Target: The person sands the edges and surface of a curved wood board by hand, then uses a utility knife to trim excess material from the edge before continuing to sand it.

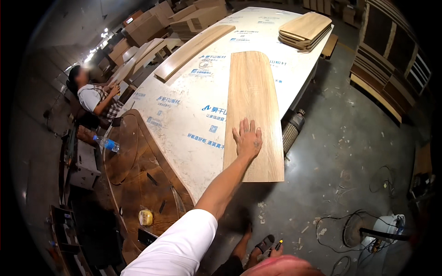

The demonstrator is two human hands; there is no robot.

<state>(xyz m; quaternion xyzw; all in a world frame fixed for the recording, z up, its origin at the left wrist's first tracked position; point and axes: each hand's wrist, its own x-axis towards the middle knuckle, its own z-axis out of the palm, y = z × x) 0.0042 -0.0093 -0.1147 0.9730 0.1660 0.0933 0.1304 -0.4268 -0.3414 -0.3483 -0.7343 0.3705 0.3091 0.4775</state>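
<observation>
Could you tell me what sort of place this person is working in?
Most likely a woodworking or furniture workshop. A hand rests flat on a long wooden board on a big white worktable, more boards are stacked at its far end, and wood scraps litter the concrete floor.

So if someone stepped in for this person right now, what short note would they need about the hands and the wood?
Left hand: flat, fingers spread, pressing on the light wood panel; grips nothing.
Right hand: out of view.
The panel lies lengthwise on the white worktable, its near end past the table edge.
A long plank and a stack of rounded panels sit at the far end.
Done: one panel laid out. Left: the stack looks untouched.
</observation>
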